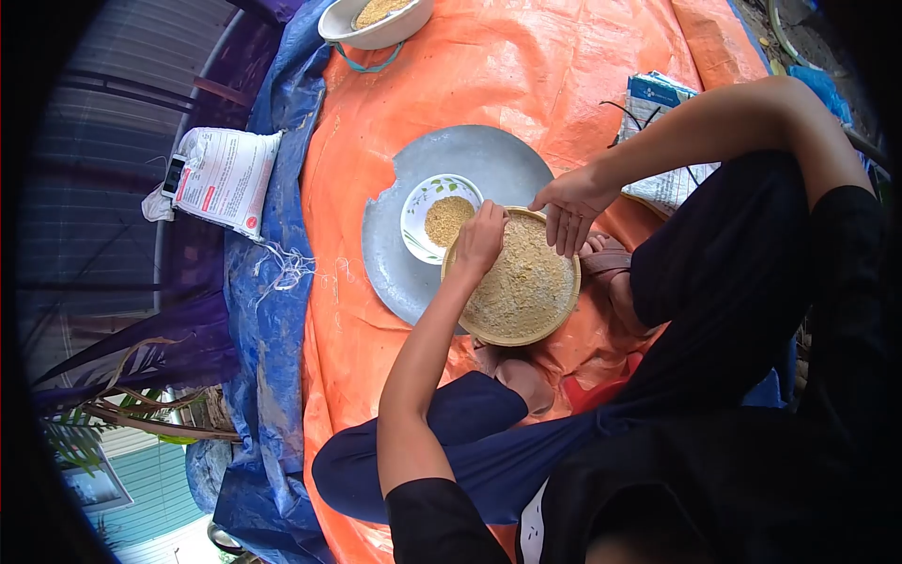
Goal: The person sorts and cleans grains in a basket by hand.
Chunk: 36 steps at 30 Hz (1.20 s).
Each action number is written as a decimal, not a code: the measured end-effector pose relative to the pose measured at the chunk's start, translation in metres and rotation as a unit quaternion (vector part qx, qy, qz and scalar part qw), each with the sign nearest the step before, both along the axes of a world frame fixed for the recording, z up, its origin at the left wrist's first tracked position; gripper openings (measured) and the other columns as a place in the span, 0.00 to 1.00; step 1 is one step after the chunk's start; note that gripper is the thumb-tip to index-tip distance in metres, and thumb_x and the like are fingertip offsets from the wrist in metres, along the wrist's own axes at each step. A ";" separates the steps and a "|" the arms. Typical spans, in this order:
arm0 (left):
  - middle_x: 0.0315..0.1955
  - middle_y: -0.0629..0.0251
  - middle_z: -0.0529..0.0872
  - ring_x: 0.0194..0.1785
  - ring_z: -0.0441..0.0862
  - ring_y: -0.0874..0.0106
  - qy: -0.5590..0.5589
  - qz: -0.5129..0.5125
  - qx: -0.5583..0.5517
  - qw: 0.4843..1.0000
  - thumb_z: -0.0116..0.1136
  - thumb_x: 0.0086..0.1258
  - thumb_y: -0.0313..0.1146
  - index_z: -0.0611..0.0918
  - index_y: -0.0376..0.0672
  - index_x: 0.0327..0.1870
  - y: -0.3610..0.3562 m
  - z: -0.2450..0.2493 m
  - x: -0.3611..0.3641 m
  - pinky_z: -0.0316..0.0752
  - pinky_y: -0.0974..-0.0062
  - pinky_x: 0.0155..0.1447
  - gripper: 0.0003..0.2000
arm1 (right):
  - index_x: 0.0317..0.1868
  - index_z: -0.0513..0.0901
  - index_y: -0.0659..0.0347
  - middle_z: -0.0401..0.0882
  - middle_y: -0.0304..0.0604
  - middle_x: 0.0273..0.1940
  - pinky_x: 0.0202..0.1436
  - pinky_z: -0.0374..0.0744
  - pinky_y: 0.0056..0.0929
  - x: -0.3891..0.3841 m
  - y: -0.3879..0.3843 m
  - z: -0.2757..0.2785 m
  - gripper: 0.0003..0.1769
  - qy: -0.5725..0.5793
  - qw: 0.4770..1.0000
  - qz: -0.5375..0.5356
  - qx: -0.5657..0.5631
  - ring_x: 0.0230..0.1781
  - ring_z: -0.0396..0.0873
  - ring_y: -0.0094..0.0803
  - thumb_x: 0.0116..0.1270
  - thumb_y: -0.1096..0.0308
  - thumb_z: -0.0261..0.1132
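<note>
Woven bamboo makes up the round tray, which is set before the seated person's crossed legs and overlaps the edge of a wide grey metal platter. The tray is covered with a broad layer of pale yellow grain. The left hand is laid on the grain at the tray's far rim, its fingers curled in narrowly as if pinched on a little of it, though what is held cannot be made out. The right hand is held over the grain just beside it, fingers loosely spread and pointing down, with nothing gripped. A small patterned bowl is placed on the platter, touching the tray, and only a modest heap lies in it; by that showing, little has been set apart and the bulk is left on the tray. Everything is spread on an orange tarp over a blue one, with a white basin of grain farther off.
</note>
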State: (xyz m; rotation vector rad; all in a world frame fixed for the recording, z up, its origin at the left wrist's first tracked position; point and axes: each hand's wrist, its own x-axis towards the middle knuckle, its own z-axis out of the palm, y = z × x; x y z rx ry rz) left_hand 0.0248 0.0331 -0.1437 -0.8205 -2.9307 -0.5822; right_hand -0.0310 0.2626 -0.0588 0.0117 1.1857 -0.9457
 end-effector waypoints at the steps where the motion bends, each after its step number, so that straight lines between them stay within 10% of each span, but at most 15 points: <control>1: 0.35 0.57 0.77 0.38 0.81 0.58 -0.002 0.001 0.018 1.000 0.56 0.67 0.31 0.77 0.39 0.37 0.004 0.013 -0.003 0.76 0.62 0.39 0.05 | 0.54 0.72 0.83 0.77 0.68 0.52 0.61 0.78 0.42 -0.001 0.000 -0.003 0.40 0.003 1.000 -0.009 0.011 0.55 0.79 0.50 0.73 0.44 0.42; 4: 0.34 0.57 0.77 0.36 0.81 0.58 -0.020 0.007 0.094 0.995 0.58 0.68 0.31 0.77 0.39 0.38 0.018 0.051 -0.007 0.76 0.63 0.37 0.06 | 0.64 0.61 0.84 0.64 0.74 0.63 0.69 0.71 0.45 -0.006 0.000 -0.013 0.45 0.000 0.998 -0.019 0.064 0.67 0.67 0.55 0.74 0.40 0.38; 14: 0.35 0.57 0.77 0.38 0.80 0.56 -0.010 0.039 0.203 0.978 0.56 0.69 0.32 0.78 0.40 0.40 0.042 0.061 0.010 0.74 0.61 0.38 0.06 | 0.59 0.66 0.83 0.70 0.72 0.59 0.68 0.72 0.45 -0.006 -0.006 -0.019 0.38 0.007 0.996 -0.083 -0.037 0.62 0.73 0.53 0.78 0.48 0.34; 17: 0.42 0.55 0.77 0.47 0.78 0.59 0.002 0.122 0.149 0.981 0.56 0.69 0.31 0.78 0.38 0.45 0.033 0.013 0.017 0.73 0.63 0.47 0.09 | 0.57 0.69 0.82 0.72 0.71 0.57 0.65 0.75 0.45 -0.005 -0.003 -0.017 0.32 0.046 0.997 -0.063 0.002 0.60 0.75 0.52 0.78 0.53 0.40; 24: 0.41 0.58 0.77 0.47 0.76 0.62 0.046 -0.088 -0.127 0.987 0.55 0.60 0.28 0.77 0.39 0.42 0.015 -0.049 0.057 0.72 0.67 0.50 0.10 | 0.49 0.75 0.82 0.79 0.68 0.48 0.55 0.82 0.42 -0.003 -0.002 -0.021 0.27 0.099 0.995 -0.027 0.017 0.50 0.82 0.50 0.77 0.58 0.46; 30: 0.41 0.57 0.77 0.47 0.76 0.63 -0.059 -0.112 -0.187 0.974 0.53 0.59 0.26 0.77 0.38 0.43 0.017 -0.039 0.053 0.72 0.68 0.50 0.11 | 0.55 0.71 0.81 0.76 0.69 0.54 0.59 0.80 0.41 -0.002 -0.009 -0.019 0.28 0.095 0.994 0.024 0.045 0.55 0.79 0.50 0.75 0.57 0.49; 36: 0.51 0.51 0.76 0.55 0.74 0.59 0.128 -0.010 -0.106 0.986 0.57 0.60 0.30 0.75 0.35 0.50 0.021 -0.031 0.060 0.70 0.65 0.56 0.17 | 0.56 0.70 0.81 0.75 0.69 0.55 0.61 0.80 0.41 -0.005 -0.012 -0.017 0.29 0.093 0.994 0.042 0.040 0.56 0.79 0.49 0.75 0.56 0.47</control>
